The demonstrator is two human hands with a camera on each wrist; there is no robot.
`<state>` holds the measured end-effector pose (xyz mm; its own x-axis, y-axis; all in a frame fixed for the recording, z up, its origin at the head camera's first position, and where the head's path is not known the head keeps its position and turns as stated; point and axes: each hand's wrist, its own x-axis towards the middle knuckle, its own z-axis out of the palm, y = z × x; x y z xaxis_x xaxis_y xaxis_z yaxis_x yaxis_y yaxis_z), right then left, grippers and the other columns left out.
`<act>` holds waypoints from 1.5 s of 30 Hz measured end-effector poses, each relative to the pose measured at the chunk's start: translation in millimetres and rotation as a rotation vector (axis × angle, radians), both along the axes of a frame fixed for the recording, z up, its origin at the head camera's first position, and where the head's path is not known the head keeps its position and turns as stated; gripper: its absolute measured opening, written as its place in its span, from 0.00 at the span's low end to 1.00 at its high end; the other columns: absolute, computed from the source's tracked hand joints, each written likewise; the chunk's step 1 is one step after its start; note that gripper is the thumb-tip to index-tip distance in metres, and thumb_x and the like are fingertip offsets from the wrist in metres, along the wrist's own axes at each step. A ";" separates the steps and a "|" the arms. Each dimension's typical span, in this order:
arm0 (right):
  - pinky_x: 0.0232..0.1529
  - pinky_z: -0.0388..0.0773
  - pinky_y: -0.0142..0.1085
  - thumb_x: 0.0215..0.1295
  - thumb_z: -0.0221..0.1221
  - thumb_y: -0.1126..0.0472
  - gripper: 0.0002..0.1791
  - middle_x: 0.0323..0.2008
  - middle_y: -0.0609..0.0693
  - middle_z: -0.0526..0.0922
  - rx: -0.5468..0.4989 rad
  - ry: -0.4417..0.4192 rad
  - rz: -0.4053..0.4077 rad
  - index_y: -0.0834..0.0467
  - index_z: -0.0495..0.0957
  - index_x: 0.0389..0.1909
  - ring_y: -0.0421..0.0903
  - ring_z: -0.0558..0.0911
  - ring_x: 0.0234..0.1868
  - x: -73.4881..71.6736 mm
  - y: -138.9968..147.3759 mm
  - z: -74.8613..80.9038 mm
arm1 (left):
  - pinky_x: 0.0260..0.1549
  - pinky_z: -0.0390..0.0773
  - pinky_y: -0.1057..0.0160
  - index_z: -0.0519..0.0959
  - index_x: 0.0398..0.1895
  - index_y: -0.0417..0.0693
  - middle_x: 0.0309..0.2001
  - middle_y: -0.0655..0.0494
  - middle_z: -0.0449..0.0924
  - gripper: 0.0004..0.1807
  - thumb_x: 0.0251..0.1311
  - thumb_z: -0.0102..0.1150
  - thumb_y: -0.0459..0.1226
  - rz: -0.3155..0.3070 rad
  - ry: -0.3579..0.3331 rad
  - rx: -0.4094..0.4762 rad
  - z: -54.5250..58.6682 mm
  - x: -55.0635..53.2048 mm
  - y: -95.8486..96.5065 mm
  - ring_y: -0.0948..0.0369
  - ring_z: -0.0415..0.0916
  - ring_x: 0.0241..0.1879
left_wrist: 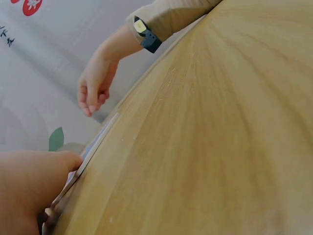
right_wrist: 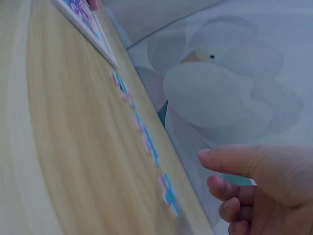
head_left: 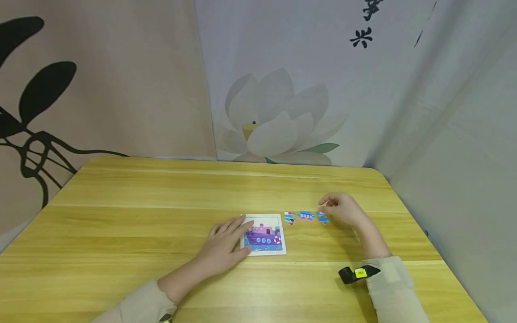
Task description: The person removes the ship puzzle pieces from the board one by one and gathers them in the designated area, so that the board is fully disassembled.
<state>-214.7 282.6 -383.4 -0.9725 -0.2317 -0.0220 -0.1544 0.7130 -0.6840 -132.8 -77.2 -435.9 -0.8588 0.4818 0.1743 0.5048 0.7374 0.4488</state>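
Far left there's a backdrop with big dark leaves (head_left: 47,92) printed on it, behind the wood-look counter (head_left: 141,224). Then comes a beige sleeve (head_left: 137,303) and the left hand (head_left: 224,246), fingers straight and a bit apart, resting on the left edge of a white-rimmed puzzle board (head_left: 264,216) and covering part of its pink and purple boat picture. No brand I can read on that board. Behind it is a pale printed lotus (head_left: 278,116). Just right of the board, three loose pieces lie in a row: a striped one (head_left: 289,218), a middle blue and purple one (head_left: 307,216) and a blue one (head_left: 322,219), partly blocked by the right hand (head_left: 341,208) in the head view. That hand hovers with thumb and forefinger apart, the others loosely curled, nothing between them. Below it a black strap (head_left: 348,275) sits at the cuff with a yellow label (head_left: 361,272), print too small to read. Up top, black lettering (head_left: 361,37) on the cloth: the lower character reads 兴, the upper one is cut off by the frame edge
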 end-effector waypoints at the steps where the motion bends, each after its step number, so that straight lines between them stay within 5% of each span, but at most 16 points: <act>1: 0.29 0.68 0.38 0.63 0.62 0.62 0.11 0.28 0.51 0.75 0.001 0.012 0.003 0.64 0.80 0.43 0.47 0.70 0.28 0.8 -2.9 1.9 | 0.63 0.47 0.36 0.59 0.73 0.55 0.73 0.49 0.53 0.37 0.63 0.55 0.54 0.006 -0.006 0.014 0.0 -0.4 0.0 0.47 0.52 0.70; 10: 0.24 0.68 0.35 0.61 0.63 0.63 0.10 0.28 0.50 0.77 -0.004 0.105 0.053 0.64 0.81 0.42 0.47 0.69 0.25 8.3 -29.8 10.1 | 0.63 0.47 0.36 0.58 0.73 0.47 0.72 0.50 0.56 0.42 0.60 0.59 0.53 0.036 -0.019 0.067 -2.5 -2.5 -0.1 0.48 0.53 0.69; 17: 0.21 0.66 0.33 0.60 0.64 0.64 0.08 0.27 0.48 0.77 -0.021 0.097 0.093 0.62 0.82 0.39 0.46 0.68 0.23 15.4 -54.2 10.7 | 0.63 0.46 0.36 0.60 0.71 0.41 0.72 0.44 0.54 0.42 0.58 0.61 0.53 0.059 -0.037 0.071 -1.0 -2.1 0.4 0.44 0.51 0.69; 31: 0.21 0.66 0.30 0.60 0.65 0.64 0.11 0.28 0.42 0.78 -0.050 0.138 0.268 0.60 0.81 0.44 0.43 0.70 0.24 35.9 -109.6 0.0 | 0.64 0.46 0.37 0.60 0.71 0.38 0.72 0.42 0.53 0.48 0.54 0.61 0.57 0.106 -0.065 0.040 -2.1 -4.3 3.2 0.43 0.49 0.70; 45: 0.25 0.74 0.32 0.61 0.65 0.61 0.13 0.28 0.41 0.77 -0.008 0.102 0.342 0.56 0.81 0.46 0.39 0.73 0.24 41.0 -136.1 -16.9 | 0.63 0.47 0.36 0.61 0.70 0.37 0.72 0.42 0.54 0.46 0.55 0.63 0.55 0.107 -0.069 0.033 0.6 -3.6 2.9 0.43 0.49 0.70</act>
<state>-173.7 146.5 -400.3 -0.8355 -0.5444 0.0740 -0.4510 0.6026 -0.6584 -136.4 -74.3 -435.2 -0.9154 0.3822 0.1267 0.3912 0.7696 0.5046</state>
